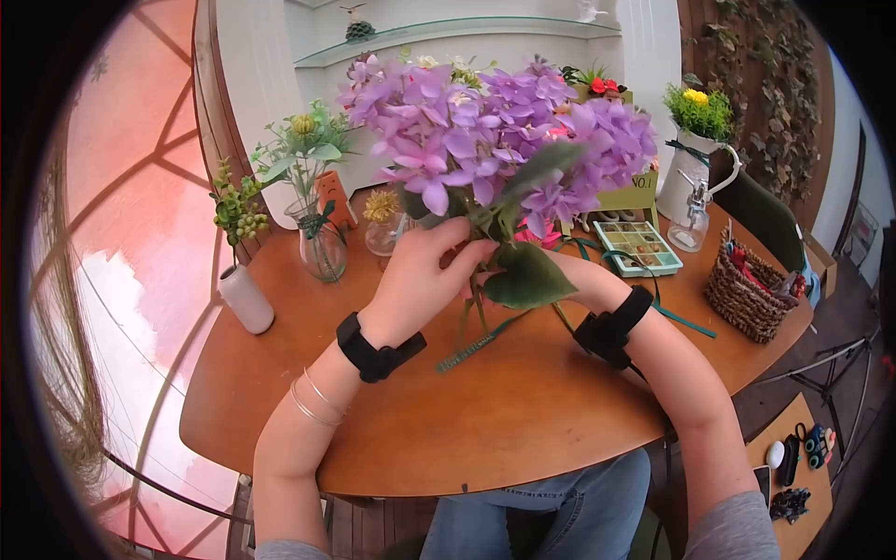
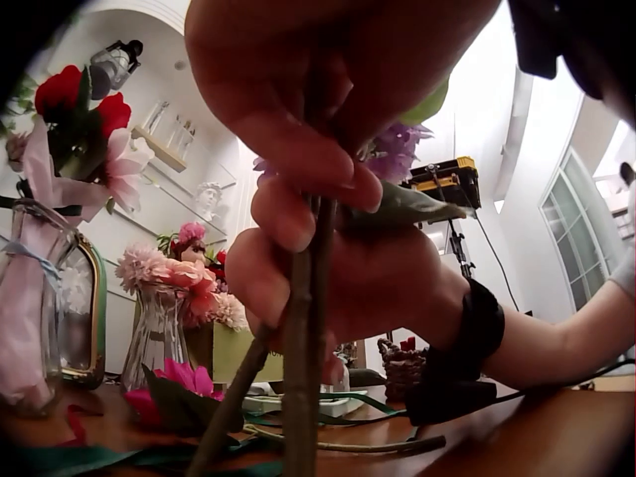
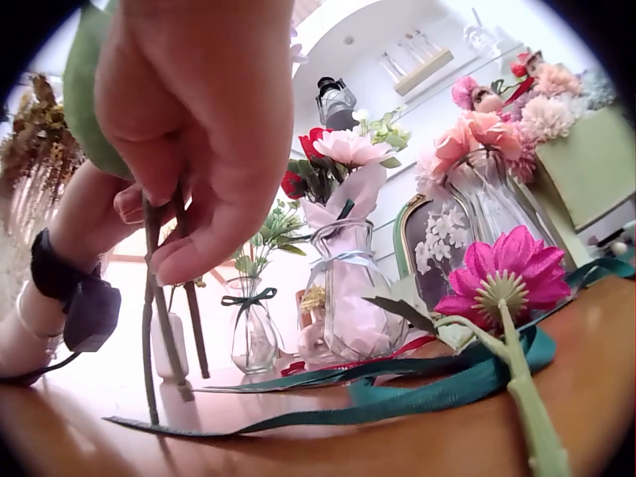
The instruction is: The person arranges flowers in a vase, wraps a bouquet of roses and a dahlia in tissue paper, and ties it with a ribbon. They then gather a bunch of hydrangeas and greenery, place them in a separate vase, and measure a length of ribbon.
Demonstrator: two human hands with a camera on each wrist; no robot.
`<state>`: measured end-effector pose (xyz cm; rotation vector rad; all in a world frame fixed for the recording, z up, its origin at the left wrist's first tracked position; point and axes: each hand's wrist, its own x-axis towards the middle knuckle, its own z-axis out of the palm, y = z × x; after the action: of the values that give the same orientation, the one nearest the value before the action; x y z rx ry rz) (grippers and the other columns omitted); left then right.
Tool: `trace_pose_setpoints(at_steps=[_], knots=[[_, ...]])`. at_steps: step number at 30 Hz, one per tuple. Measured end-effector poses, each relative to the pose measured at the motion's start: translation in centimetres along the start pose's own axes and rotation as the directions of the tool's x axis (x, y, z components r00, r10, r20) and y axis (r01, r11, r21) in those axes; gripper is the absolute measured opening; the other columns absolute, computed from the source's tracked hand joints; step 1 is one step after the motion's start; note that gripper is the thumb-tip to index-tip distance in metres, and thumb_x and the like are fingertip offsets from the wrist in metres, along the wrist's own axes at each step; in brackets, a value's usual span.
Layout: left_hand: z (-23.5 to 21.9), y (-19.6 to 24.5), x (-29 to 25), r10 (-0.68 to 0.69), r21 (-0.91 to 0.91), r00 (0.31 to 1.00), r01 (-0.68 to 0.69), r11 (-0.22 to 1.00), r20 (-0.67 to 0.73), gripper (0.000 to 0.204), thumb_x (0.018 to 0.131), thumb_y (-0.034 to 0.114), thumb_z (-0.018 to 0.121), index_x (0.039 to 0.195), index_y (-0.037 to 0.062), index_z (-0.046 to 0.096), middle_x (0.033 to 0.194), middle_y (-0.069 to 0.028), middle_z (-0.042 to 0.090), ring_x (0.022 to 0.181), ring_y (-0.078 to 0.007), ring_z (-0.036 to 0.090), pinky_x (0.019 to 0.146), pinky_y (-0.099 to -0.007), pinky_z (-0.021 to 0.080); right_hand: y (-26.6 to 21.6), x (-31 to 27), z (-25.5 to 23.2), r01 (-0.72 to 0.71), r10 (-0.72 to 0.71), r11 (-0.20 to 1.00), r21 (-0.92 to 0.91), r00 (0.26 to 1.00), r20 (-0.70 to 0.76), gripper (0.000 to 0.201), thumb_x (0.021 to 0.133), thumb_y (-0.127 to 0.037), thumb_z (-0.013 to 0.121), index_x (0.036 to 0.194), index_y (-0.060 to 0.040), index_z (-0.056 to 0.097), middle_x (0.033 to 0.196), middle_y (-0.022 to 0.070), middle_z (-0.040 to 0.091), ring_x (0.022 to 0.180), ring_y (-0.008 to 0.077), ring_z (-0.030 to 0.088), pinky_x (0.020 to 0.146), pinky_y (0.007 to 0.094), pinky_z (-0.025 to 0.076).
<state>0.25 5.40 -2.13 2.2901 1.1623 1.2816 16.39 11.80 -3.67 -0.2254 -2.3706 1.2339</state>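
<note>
A bunch of purple hydrangeas (image 1: 504, 131) stands upright over the wooden table, its heads screening part of the back. My left hand (image 1: 420, 275) pinches the stems just below the blooms. Around the same stems (image 2: 300, 388) the right hand (image 3: 199, 139) has its fingers curled, close beside the left in both wrist views. One broad green leaf (image 1: 530, 278) hangs in front of the right hand and hides its fingers in the head view. Bare stem ends (image 3: 164, 343) point down toward the tabletop. A dark green ribbon (image 3: 427, 405) lies under and beside them.
A magenta flower (image 3: 507, 278) lies near the ribbon. Left stand a white vase (image 1: 247, 301) and a glass vase (image 1: 322, 250). Right are a mint compartment box (image 1: 677, 268), a wicker basket (image 1: 747, 297) and a white pitcher (image 1: 686, 182). A pink-wrapped bouquet vase (image 3: 348, 298) stands behind.
</note>
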Motion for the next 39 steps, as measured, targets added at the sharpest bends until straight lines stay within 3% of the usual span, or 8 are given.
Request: trace_pose_setpoints(at_steps=[7,16,21,28,30,33,35,39], knots=[[0.2,0.7,0.0,-0.085,-0.159,0.989,0.064,0.985,-0.123,0.009,0.078,0.006,0.055,0.084,-0.0006,0.052,0.062,-0.0047,0.059,0.045,-0.0088,0.056,0.039,-0.0175,0.04,-1.1,-0.3,-0.4,-0.271,0.265,0.961,0.062,0.96,0.089,0.017,0.082,-0.019,0.051,0.088,-0.0037,0.054,0.081,0.0059,0.057,0.068,0.0126,0.058,0.06,0.0235,0.048],[1.0,0.3,-0.3,-0.053,-0.064,0.992,0.045,0.997,-0.119,0.013,0.074,0.006,0.06,0.082,0.0006,0.05,0.064,-0.0053,0.06,0.047,-0.0098,0.057,0.041,-0.0175,0.041,0.1,-0.6,-0.4,-0.028,0.007,0.984,0.174,0.993,0.121,0.027,0.079,-0.022,0.057,0.096,-0.002,0.051,0.082,0.007,0.057,0.071,0.0122,0.058,0.063,0.0238,0.049],[0.4,0.5,-0.2,0.053,0.193,0.992,-0.03,0.981,-0.117,0.02,0.073,0.014,0.062,0.074,0.0009,0.046,0.062,-0.008,0.057,0.051,-0.014,0.057,0.045,-0.0258,0.043,-0.4,-0.6,0.1,-0.144,0.134,0.974,0.176,0.989,0.065,0.023,0.077,-0.024,0.06,0.087,-0.0058,0.051,0.078,0.001,0.054,0.067,0.0087,0.054,0.06,0.023,0.045],[-8.7,3.7,-1.1,-0.169,-0.037,0.752,0.249,0.968,0.638,0.04,0.075,0.015,0.062,0.111,0.0011,0.051,0.09,-0.009,0.062,0.082,-0.0125,0.057,0.071,-0.0228,0.045,0.1,0.1,-0.3,-0.017,0.023,0.998,-0.061,0.994,0.103,0.025,0.077,-0.026,0.059,0.09,-0.0062,0.051,0.078,-0.0009,0.053,0.07,0.0096,0.049,0.067,0.0235,0.04],[-10.6,2.4,-0.7,-0.214,-0.116,0.726,0.375,0.92,0.654,0.025,0.074,0.014,0.063,0.094,-0.001,0.061,0.089,-0.0081,0.062,0.085,-0.0118,0.057,0.072,-0.0225,0.045,-0.2,0.0,-0.1,-0.08,0.082,0.996,-0.031,0.993,0.089,0.025,0.078,-0.027,0.059,0.089,-0.0062,0.051,0.078,-0.0007,0.053,0.072,0.0096,0.049,0.068,0.0235,0.04],[-9.6,0.7,-0.1,-0.368,0.311,0.722,0.218,0.925,0.586,0.032,0.075,0.017,0.062,0.1,-0.0024,0.057,0.096,-0.0094,0.06,0.086,-0.0125,0.057,0.074,-0.0236,0.044,0.1,0.1,-0.1,-0.078,0.08,0.997,-0.017,0.993,0.093,0.024,0.078,-0.027,0.058,0.087,-0.0063,0.052,0.079,0.0008,0.054,0.069,0.0093,0.049,0.062,0.0221,0.04],[-7.0,-2.1,-0.2,-0.005,0.16,0.855,-0.092,0.983,0.518,0.042,0.077,0.021,0.06,0.111,-0.0016,0.049,0.103,-0.01,0.056,0.086,-0.0126,0.056,0.074,-0.0245,0.043,-0.1,0.1,0.0,-0.014,0.017,0.999,-0.028,0.993,0.113,0.022,0.078,-0.026,0.058,0.087,-0.0065,0.053,0.079,0.0021,0.055,0.065,0.009,0.05,0.056,0.0207,0.041],[-2.4,-1.1,0.5,-0.018,-0.165,0.78,0.155,0.974,0.626,0.05,0.081,0.022,0.055,0.122,0.0005,0.036,0.109,-0.0106,0.052,0.087,-0.0124,0.055,0.073,-0.0237,0.044,-1.4,-0.9,0.5,-0.128,0.124,0.986,0.106,0.991,0.048,0.029,0.078,-0.03,0.057,0.093,-0.0055,0.053,0.082,0.0022,0.055,0.081,0.0099,0.051,0.077,0.0256,0.039]])
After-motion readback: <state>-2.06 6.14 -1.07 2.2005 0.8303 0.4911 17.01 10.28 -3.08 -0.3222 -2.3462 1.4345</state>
